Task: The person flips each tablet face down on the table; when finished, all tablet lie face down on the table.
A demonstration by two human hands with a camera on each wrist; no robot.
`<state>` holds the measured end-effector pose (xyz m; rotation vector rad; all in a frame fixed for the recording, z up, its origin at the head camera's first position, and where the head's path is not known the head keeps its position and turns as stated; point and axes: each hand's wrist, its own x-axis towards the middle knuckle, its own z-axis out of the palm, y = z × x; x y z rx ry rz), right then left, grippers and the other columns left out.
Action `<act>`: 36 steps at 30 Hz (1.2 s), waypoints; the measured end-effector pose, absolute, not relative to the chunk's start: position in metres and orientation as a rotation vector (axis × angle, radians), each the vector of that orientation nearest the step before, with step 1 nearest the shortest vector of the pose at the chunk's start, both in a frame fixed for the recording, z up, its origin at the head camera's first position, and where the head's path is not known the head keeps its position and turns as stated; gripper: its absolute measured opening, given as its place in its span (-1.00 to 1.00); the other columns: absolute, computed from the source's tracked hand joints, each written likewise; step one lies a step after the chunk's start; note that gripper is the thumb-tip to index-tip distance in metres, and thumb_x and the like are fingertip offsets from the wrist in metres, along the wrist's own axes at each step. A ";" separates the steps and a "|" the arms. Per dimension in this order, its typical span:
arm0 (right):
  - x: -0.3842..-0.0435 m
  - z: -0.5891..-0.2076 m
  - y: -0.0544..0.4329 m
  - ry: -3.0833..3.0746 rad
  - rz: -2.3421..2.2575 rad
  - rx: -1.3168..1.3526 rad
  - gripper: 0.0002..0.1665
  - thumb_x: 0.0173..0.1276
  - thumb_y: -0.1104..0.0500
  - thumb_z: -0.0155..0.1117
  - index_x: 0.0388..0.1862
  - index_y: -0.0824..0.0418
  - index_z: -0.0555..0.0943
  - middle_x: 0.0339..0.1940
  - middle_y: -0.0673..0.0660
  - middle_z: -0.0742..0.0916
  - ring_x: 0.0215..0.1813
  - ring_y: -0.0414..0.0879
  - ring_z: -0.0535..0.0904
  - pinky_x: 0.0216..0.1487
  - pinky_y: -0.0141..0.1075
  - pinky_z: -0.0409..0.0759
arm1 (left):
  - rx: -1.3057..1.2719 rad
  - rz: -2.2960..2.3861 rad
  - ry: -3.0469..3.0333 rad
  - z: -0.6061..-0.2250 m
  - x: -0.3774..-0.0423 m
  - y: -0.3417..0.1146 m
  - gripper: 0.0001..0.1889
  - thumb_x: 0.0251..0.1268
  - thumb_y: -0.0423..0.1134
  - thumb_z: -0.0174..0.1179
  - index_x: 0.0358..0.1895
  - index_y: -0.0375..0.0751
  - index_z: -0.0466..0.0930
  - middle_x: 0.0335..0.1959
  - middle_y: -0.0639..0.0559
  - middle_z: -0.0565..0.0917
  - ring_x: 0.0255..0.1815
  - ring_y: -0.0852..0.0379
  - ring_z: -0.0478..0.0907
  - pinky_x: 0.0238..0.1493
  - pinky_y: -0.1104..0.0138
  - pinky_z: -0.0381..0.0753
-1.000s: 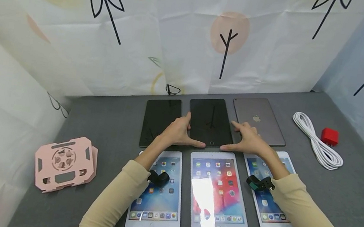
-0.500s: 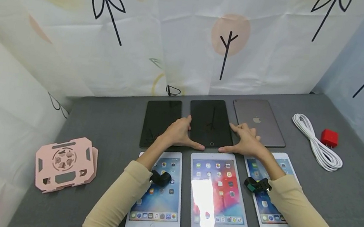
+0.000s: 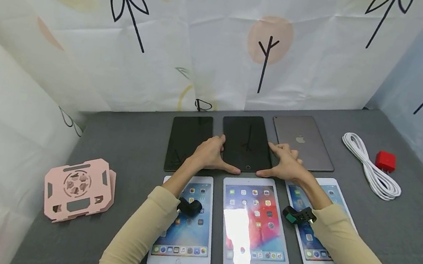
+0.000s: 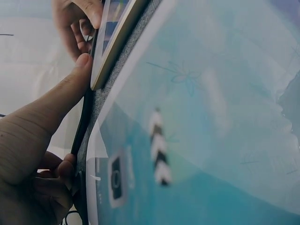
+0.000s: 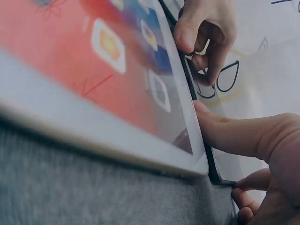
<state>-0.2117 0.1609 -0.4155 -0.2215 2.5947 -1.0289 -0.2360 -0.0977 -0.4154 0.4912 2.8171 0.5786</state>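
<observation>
A black tablet (image 3: 248, 143) with a dark screen lies in the middle of the back row in the head view. My left hand (image 3: 210, 153) holds its left side, the thumb along the near edge and the fingers at the side. On the other side my right hand (image 3: 284, 162) mirrors this, its thumb also at the near edge. In the left wrist view my left hand (image 4: 35, 126) has its thumb at the dark edge. The right wrist view shows my right hand (image 5: 267, 145) with its thumb on the tablet's edge. Parts of the fingers are hidden.
Another black tablet (image 3: 189, 140) lies left, a grey tablet (image 3: 303, 141) back-up right. In front are three lit white-framed tablets, left (image 3: 182, 237), middle (image 3: 255, 225) and right (image 3: 315, 243). A pink openwork case (image 3: 79, 189), white cable (image 3: 370, 167) and red charger (image 3: 385, 161) lie outward.
The whole head view has shifted slightly. Both hands stay at the same corners of the black tablet, and the tablets keep their places.
</observation>
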 end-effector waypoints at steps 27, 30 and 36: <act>-0.211 -0.412 0.160 2.323 -1.422 -0.264 0.38 0.22 0.21 0.50 0.69 0.31 -0.31 0.69 0.46 -0.03 0.67 0.47 -0.12 0.51 0.45 0.02 | 0.495 0.542 2.770 -0.412 -0.244 -0.092 0.18 -0.12 0.33 0.56 0.51 -0.32 0.26 0.14 -0.16 0.64 0.06 -0.03 0.61 0.14 0.12 0.65; -0.209 -0.410 0.162 2.315 -1.481 -0.313 0.37 0.24 0.26 0.47 0.69 0.31 -0.33 0.68 0.47 0.02 0.66 0.48 -0.08 0.52 0.43 0.05 | 0.493 0.551 2.750 -0.411 -0.245 -0.090 0.20 -0.09 0.32 0.55 0.54 -0.31 0.21 0.17 -0.15 0.63 0.10 -0.03 0.60 0.17 0.11 0.64; -0.207 -0.403 0.171 2.332 -1.568 -0.430 0.24 0.25 0.38 0.40 0.70 0.27 -0.18 0.56 0.45 0.29 0.51 0.43 0.33 0.40 0.27 0.42 | 0.497 0.630 2.708 -0.411 -0.245 -0.080 0.17 -0.03 0.30 0.52 0.55 -0.32 0.19 0.22 -0.19 0.57 0.19 -0.07 0.53 0.26 0.06 0.58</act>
